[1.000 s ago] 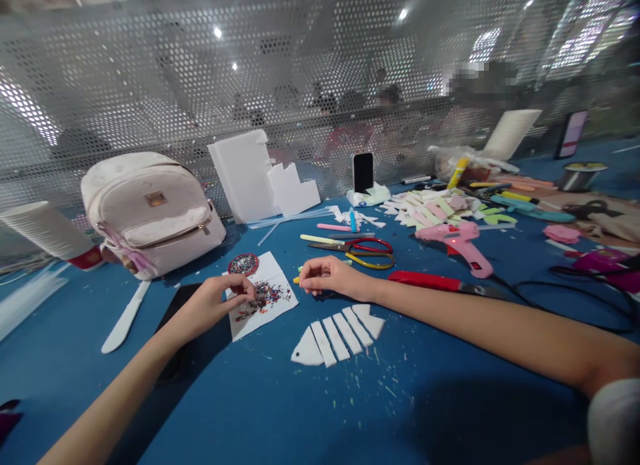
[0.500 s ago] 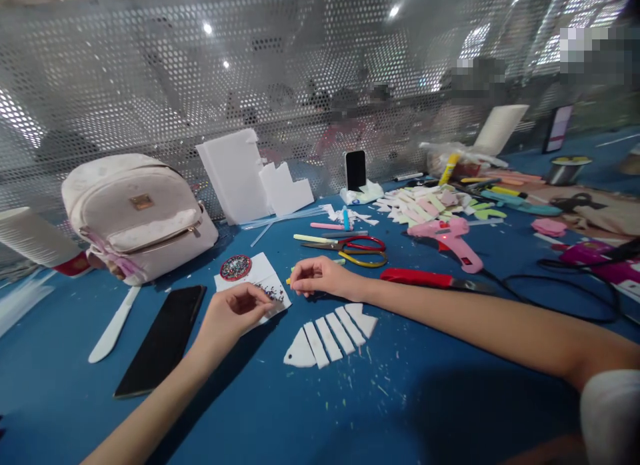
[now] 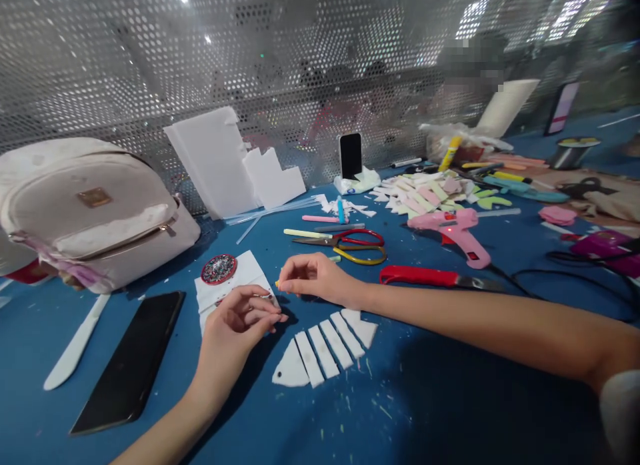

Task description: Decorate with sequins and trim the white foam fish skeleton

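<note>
My left hand (image 3: 239,328) hovers over the near edge of a white paper sheet (image 3: 255,268), its thumb and fingertips drawn together. Whatever they pinch is too small to name. On that sheet rests a round red-rimmed dish (image 3: 219,269) full of dark speckled bits. My right hand (image 3: 315,278) is closed in a pinch on a small yellow piece (image 3: 278,285), close to the left fingertips. Below both hands lies a white fish shape (image 3: 293,368) with a dark eye, cut into several separate strips ending in a tail.
Scissors (image 3: 365,246), a red-handled cutter (image 3: 425,276) and a pink glue gun (image 3: 457,231) lie beyond my right forearm. Pastel scraps (image 3: 420,193) are heaped behind. A black phone (image 3: 133,358), a white plastic knife (image 3: 77,341) and a pale backpack (image 3: 95,211) occupy the left.
My left hand has lifted from the dark bits on the paper and come nearer my right hand. The yellow piece now shows at my right fingertips. The view has shifted slightly.
</note>
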